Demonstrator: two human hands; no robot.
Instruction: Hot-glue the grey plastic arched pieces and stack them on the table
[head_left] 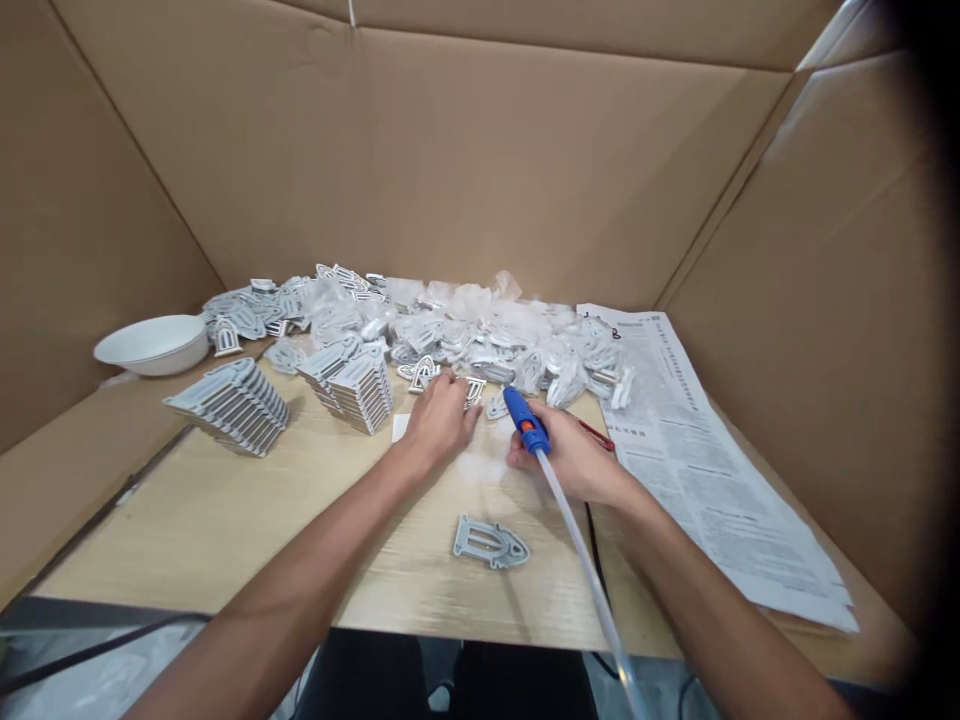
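My right hand is closed around a blue hot glue gun, whose nozzle points away from me. A long translucent glue stick runs out of its back end toward me. At the front of the pile, my left hand has its fingers closed on a small white-and-grey arch-shaped piece, partly hidden by the fingers. Another arch-shaped piece with a dark pattern lies just beyond that hand. Nearer to me, a single grey arch-shaped piece lies flat on the table.
Two leaning stacks of grey arch pieces, a left stack and a right stack, stand left of my hands. Behind is a heap of plastic-bagged pieces. A white bowl, newspaper, a black cable and cardboard walls surround the work.
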